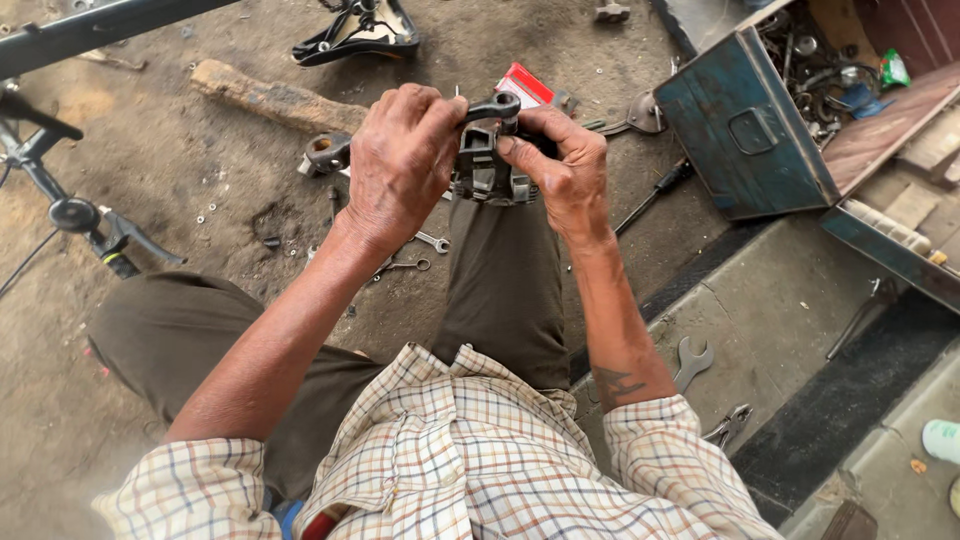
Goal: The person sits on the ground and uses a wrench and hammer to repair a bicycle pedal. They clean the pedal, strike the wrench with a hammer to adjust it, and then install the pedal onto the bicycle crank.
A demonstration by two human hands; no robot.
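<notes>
My left hand (400,160) and my right hand (560,165) together grip a dark grey metal bicycle pedal (485,165) above my right knee. A black wrench (495,105) sits on top of the pedal, pinched between the fingers of both hands. Which hand carries the wrench is hard to tell. Part of the pedal is hidden behind my left fingers.
An open blue metal toolbox (745,130) full of parts stands at the right. A spanner (690,362) and pliers (730,425) lie on the concrete step. On the dirt are a wooden block (270,100), small wrenches (432,241), a bicycle saddle (360,35) and handlebars (75,215).
</notes>
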